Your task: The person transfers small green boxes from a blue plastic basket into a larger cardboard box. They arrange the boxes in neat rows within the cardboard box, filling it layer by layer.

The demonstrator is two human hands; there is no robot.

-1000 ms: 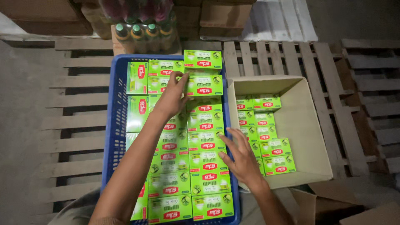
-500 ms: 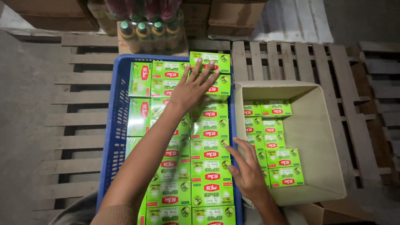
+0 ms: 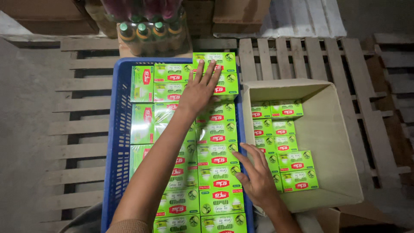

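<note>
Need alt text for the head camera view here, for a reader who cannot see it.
Seen from above, a person's left hand rests on green boxes packed in rows in a blue crate, while the right hand touches boxes at the crate's right edge. A cardboard carton partly filled with similar boxes sits beside it on wooden pallets.

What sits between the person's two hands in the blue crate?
In the head view, rows of green boxes fill the stretch between the left hand and right hand; no bare crate floor shows.

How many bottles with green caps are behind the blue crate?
4 green-capped bottles in a shrink-wrapped pack beyond the blue crate, in a row; more may be hidden behind them.
</note>
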